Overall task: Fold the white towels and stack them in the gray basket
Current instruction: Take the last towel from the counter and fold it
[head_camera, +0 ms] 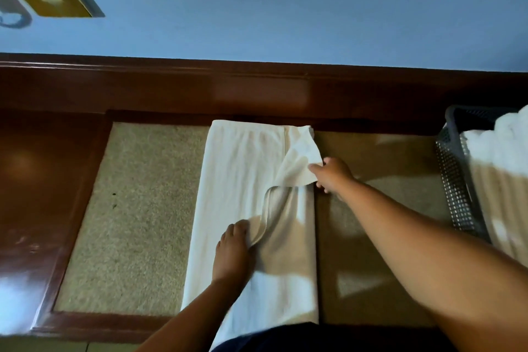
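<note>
White towel (237, 180) lies lengthwise on the tabletop (134, 208), well left of the gray basket (454, 180). Lengthwise fold in hand: right hand (333, 174) pinches the raised far flap, left hand (233, 248) grips the layer's near edge. Next move likely requires carrying that layer across, edges aligned.

A white towel (243, 208) lies lengthwise on the tabletop (128, 208); the right hand (333, 176) pinches its lifted edge, the left hand (233, 251) grips the fold nearer. Gray basket (454, 194) at right.
</note>
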Available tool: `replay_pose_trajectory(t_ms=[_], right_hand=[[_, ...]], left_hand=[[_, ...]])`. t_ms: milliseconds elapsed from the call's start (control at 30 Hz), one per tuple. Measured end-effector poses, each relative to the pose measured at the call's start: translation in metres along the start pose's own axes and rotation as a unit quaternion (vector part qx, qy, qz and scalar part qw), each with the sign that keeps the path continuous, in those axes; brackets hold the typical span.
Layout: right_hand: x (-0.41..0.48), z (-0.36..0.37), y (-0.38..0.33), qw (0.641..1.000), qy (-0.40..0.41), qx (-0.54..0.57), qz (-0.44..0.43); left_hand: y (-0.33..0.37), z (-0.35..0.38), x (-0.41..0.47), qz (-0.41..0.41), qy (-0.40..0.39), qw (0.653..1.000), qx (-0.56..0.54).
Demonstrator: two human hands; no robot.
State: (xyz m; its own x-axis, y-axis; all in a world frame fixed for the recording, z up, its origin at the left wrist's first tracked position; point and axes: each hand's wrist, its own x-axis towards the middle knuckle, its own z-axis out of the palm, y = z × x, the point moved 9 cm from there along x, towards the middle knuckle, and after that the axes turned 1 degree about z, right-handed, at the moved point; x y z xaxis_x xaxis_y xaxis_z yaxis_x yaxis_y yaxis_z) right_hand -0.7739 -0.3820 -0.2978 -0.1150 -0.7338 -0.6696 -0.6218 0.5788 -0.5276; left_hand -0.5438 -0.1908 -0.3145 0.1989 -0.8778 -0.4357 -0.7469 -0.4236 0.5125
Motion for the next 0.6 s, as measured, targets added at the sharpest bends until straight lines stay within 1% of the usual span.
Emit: replay_pose_trajectory(t_ms=[67,133,167,200,233,300,333,400,433,467,533,567,600], right_hand=[[0.012,0.011,-0.037,0.998,-0.026,0.06,-0.027],[0.018,0.028,-0.082,0.984,-0.062,0.157,-0.061],[0.02,0.038,-0.104,0.977,-0.076,0.183,-0.084],[0.022,0.048,-0.122,0.972,-0.095,0.188,-0.105],[0.023,0.06,-0.136,0.97,-0.118,0.169,-0.128],[0.026,0.08,-0.149,0.97,-0.14,0.098,-0.174],[0.026,0.086,-0.149,0.97,-0.128,0.058,-0.197],[0.028,0.093,-0.135,0.964,-0.068,-0.049,-0.253],[0.023,0.095,-0.124,0.951,-0.042,-0.12,-0.281],[0.018,0.098,-0.11,0.93,-0.028,-0.196,-0.309],[0.007,0.099,-0.075,0.882,-0.023,-0.325,-0.34],[0.004,0.093,-0.057,0.873,-0.013,-0.357,-0.331],[0.005,0.084,-0.039,0.875,0.007,-0.373,-0.308]], left_hand=[[0.009,-0.008,0.023,-0.023,0.013,0.998,-0.064],[0.014,-0.019,0.048,-0.072,0.017,0.991,-0.112],[0.015,-0.024,0.062,-0.099,0.016,0.985,-0.142],[0.013,-0.03,0.075,-0.126,0.019,0.976,-0.177],[0.011,-0.038,0.088,-0.148,0.03,0.964,-0.218],[0.003,-0.054,0.109,-0.179,0.062,0.946,-0.262],[-0.001,-0.06,0.117,-0.182,0.074,0.944,-0.263],[-0.009,-0.064,0.128,-0.186,0.079,0.944,-0.262],[-0.011,-0.064,0.13,-0.187,0.081,0.944,-0.261],[-0.013,-0.063,0.132,-0.186,0.082,0.944,-0.259],[-0.012,-0.062,0.132,-0.18,0.085,0.947,-0.251],[-0.01,-0.063,0.131,-0.177,0.088,0.949,-0.246],[-0.009,-0.064,0.129,-0.175,0.092,0.95,-0.24]])
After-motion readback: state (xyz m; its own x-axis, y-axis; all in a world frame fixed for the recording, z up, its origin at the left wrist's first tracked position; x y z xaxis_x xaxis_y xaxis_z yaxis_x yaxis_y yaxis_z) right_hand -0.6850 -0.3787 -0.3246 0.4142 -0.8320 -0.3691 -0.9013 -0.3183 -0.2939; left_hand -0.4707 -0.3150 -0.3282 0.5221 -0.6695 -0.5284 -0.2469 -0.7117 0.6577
